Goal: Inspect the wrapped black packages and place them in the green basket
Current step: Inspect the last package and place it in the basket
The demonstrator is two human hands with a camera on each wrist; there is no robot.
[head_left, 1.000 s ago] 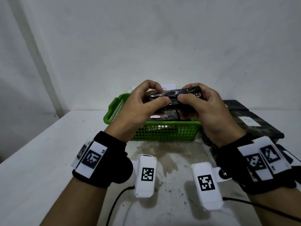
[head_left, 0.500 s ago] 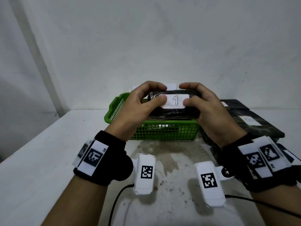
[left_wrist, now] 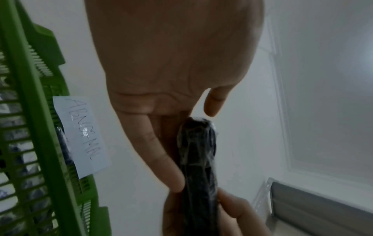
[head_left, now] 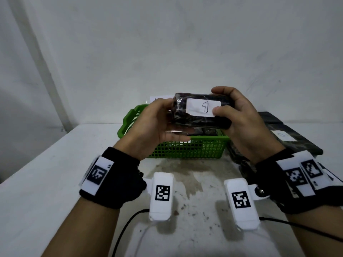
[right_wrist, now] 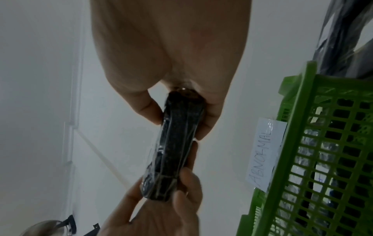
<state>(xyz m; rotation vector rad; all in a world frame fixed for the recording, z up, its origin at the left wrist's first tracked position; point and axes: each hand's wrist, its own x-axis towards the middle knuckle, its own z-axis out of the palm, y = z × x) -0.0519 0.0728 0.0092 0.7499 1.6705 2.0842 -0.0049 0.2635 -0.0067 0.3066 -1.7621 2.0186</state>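
Here, package (head_left: 196, 117) label (head_left: 203, 107) "9".

Seen from the wrist, the left hand (left_wrist: 173, 67) reaches downward, fingers (left_wrist: 161, 156) lying along a plastic-wrapped black package (left_wrist: 198, 167). The right hand (left_wrist: 238, 214) grips its far end. At left, a green basket (left_wrist: 38, 111) carries a handwritten paper label (left_wrist: 82, 135).

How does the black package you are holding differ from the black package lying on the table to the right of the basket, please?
The held package is up in the air over the green basket, gripped by the left hand and right hand; the table package lies flat, untouched. The held one's label reads 9; the other's is unreadable. Both are black, wrapped, white-labelled.
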